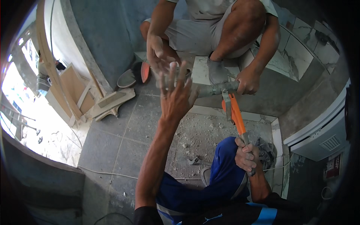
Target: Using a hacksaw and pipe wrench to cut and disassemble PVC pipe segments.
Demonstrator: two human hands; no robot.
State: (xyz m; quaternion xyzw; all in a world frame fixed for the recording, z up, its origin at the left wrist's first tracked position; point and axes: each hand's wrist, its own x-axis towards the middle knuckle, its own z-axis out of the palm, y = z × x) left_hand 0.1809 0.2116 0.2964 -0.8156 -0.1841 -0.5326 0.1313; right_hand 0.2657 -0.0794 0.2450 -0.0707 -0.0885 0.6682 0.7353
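My left hand (176, 95) is raised with its fingers spread, somewhat blurred, over the near end of a grey metal pipe fitting (206, 90); whether it touches the fitting I cannot tell. With my right hand (247, 156) I grip the dark handle of an orange pipe wrench (237, 114). The wrench's jaw sits at the fitting, beside its clamp-like part. Facing me, a person squats in light shorts, one hand (249, 80) around the fitting's right end and the other (160, 53) blurred beside my left fingers.
An adjustable wrench (197, 161) lies on the dusty floor among rubble. A cable (112, 173) crosses the tiles. At left are a brush with red bristles or edge (144, 72), a wooden float (112, 99) and boards (70, 84). A tiled ledge (292, 66) stands at right.
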